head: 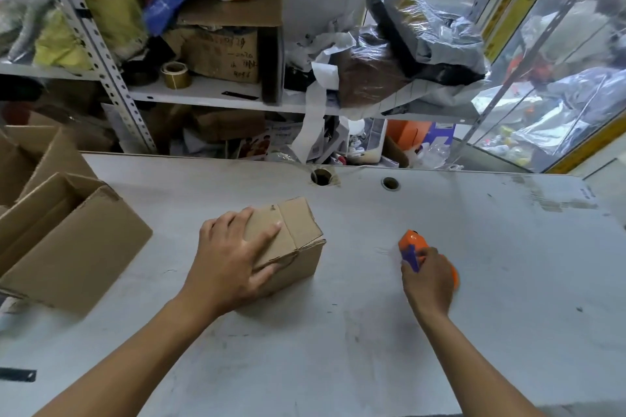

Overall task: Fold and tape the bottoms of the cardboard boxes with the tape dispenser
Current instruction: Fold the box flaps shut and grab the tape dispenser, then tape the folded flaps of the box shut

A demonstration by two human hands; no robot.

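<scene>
A small cardboard box (299, 234) stands on the grey table (474, 281) with its folded flaps facing up. My left hand (233, 257) lies flat across the flaps, fingers spread, pressing them down, with the thumb against the box's near side. To the right, my right hand (428, 278) grips the orange and purple tape dispenser (410, 245) low over the table, well apart from the box. A faint strip of clear tape seems to trail from the dispenser's front.
Larger open cardboard boxes (64, 234) stand at the table's left edge. Two round holes (321, 177) pierce the table near its far edge. Cluttered metal shelves (210, 91) with bags, boxes and a tape roll (175, 74) rise behind it.
</scene>
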